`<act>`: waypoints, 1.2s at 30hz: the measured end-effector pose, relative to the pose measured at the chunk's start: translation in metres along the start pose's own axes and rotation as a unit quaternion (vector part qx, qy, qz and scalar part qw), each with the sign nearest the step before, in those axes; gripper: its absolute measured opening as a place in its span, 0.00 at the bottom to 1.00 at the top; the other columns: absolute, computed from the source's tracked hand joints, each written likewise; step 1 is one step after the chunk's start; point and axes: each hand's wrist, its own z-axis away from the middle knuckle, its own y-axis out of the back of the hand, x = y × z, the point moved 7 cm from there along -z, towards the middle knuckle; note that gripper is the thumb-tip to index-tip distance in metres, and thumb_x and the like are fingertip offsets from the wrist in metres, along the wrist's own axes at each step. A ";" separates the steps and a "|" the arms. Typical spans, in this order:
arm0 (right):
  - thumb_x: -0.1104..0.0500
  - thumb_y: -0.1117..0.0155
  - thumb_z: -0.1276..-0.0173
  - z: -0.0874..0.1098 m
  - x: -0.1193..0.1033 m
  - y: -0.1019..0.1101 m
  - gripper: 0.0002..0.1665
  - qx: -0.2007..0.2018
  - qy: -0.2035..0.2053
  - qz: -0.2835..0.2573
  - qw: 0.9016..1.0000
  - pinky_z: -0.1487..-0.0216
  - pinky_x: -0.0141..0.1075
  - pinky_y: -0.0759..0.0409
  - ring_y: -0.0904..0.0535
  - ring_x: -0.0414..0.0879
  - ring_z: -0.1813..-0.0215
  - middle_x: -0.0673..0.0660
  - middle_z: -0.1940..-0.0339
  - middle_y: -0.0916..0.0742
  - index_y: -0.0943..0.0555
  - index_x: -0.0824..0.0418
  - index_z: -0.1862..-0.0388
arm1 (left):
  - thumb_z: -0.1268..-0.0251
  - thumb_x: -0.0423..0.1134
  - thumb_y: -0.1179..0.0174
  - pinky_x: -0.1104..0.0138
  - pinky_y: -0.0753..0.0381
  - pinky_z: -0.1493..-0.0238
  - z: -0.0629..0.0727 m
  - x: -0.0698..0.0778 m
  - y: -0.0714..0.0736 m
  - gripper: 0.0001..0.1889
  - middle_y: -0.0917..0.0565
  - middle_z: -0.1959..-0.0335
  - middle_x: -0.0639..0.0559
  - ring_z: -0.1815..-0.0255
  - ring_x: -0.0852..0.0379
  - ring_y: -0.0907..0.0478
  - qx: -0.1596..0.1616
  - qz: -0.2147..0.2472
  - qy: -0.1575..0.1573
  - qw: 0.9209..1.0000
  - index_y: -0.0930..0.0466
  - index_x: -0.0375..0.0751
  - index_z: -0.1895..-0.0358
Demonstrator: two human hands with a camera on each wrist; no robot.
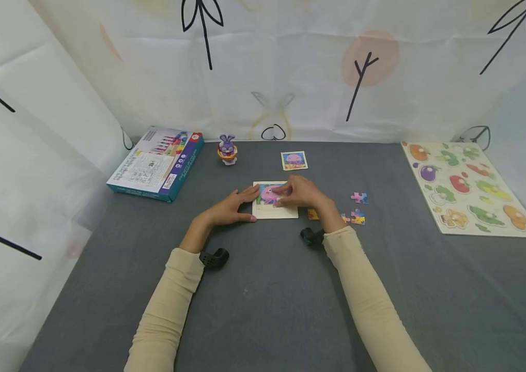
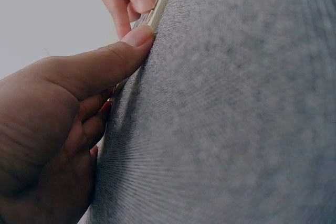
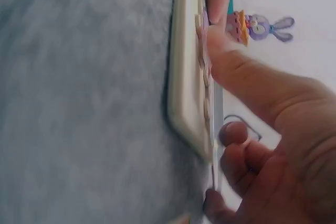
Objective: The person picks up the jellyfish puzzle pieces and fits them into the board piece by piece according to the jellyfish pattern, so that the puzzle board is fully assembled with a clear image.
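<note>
A small jigsaw board point(image 1: 276, 212) lies on the table, its upper part covered by fitted pieces with a pink creature picture point(image 1: 268, 194). The left hand point(image 1: 232, 207) steadies its left side, fingers stretched to the upper edge and thumb by the lower corner. From the right, the right hand point(image 1: 301, 192) reaches over the board. Its thumb and index finger pinch a puzzle piece, largely hidden under them, low against the picture. In the right wrist view the thumb point(image 3: 239, 69) touches the edge of the fitted pieces, and the other fingers curl beside the board.
Loose jigsaw pieces point(image 1: 358, 198) lie right of the board, some partly behind the right wrist. A small picture card point(image 1: 294, 160) lies beyond it. Farther out are a rabbit figurine point(image 1: 228, 150), a flat box point(image 1: 153, 161) at left and a vegetable puzzle board point(image 1: 469, 188) at right.
</note>
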 end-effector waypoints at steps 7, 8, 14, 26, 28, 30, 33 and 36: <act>0.56 0.32 0.42 0.020 0.024 0.035 0.25 0.042 0.006 -0.057 0.997 0.75 0.33 0.41 0.43 0.41 0.80 0.51 0.84 0.33 0.22 0.63 0.45 | 0.42 0.42 0.38 0.47 0.67 0.28 0.005 -0.007 0.001 0.41 0.53 0.26 0.44 0.24 0.48 0.60 0.012 0.001 0.007 1.000 0.49 0.37 0.29; 0.56 0.33 0.42 0.026 0.031 0.044 0.25 0.050 0.000 -0.054 0.997 0.74 0.34 0.41 0.43 0.42 0.79 0.52 0.82 0.33 0.22 0.63 0.45 | 0.42 0.42 0.38 0.47 0.67 0.28 0.006 -0.008 0.001 0.40 0.53 0.26 0.44 0.24 0.47 0.60 0.014 0.003 0.006 1.000 0.49 0.37 0.29; 0.56 0.34 0.41 0.071 0.086 0.082 0.25 0.088 -0.047 -0.024 0.995 0.77 0.33 0.37 0.39 0.41 0.79 0.54 0.79 0.30 0.22 0.65 0.45 | 0.41 0.43 0.39 0.48 0.68 0.28 0.011 -0.011 0.004 0.41 0.54 0.25 0.44 0.24 0.48 0.61 0.013 0.001 0.009 1.000 0.51 0.38 0.28; 0.58 0.31 0.44 0.116 0.137 0.092 0.24 0.077 -0.083 -0.008 0.994 0.76 0.33 0.43 0.41 0.39 0.77 0.50 0.81 0.34 0.20 0.66 0.49 | 0.41 0.43 0.38 0.46 0.67 0.29 0.008 -0.006 0.002 0.41 0.54 0.26 0.42 0.24 0.46 0.60 0.007 0.001 0.002 1.000 0.52 0.36 0.29; 0.58 0.31 0.44 0.117 0.139 0.092 0.24 0.073 -0.089 -0.006 0.993 0.76 0.33 0.43 0.42 0.39 0.77 0.50 0.80 0.35 0.20 0.65 0.49 | 0.41 0.42 0.38 0.46 0.67 0.29 0.007 -0.006 0.002 0.41 0.54 0.25 0.43 0.24 0.47 0.60 0.008 0.003 0.001 1.000 0.51 0.37 0.29; 0.58 0.31 0.44 0.118 0.140 0.093 0.24 0.072 -0.095 -0.008 0.993 0.76 0.33 0.43 0.42 0.40 0.77 0.50 0.80 0.35 0.20 0.65 0.48 | 0.41 0.42 0.38 0.47 0.68 0.28 0.006 -0.005 0.002 0.41 0.54 0.25 0.44 0.24 0.48 0.61 0.007 0.003 0.003 1.000 0.51 0.38 0.28; 0.59 0.32 0.43 0.119 0.143 0.095 0.22 0.075 -0.104 -0.006 0.992 0.75 0.33 0.42 0.41 0.40 0.76 0.51 0.79 0.33 0.19 0.65 0.49 | 0.41 0.42 0.39 0.47 0.67 0.28 0.004 -0.005 0.001 0.41 0.54 0.25 0.45 0.24 0.48 0.61 0.003 0.003 0.001 1.000 0.51 0.38 0.28; 0.59 0.32 0.43 0.121 0.144 0.096 0.21 0.079 -0.112 -0.003 0.991 0.73 0.33 0.42 0.40 0.42 0.74 0.53 0.77 0.31 0.19 0.65 0.50 | 0.41 0.43 0.39 0.46 0.67 0.29 0.001 -0.004 0.000 0.41 0.54 0.25 0.45 0.24 0.48 0.61 0.000 0.004 -0.003 1.000 0.51 0.38 0.28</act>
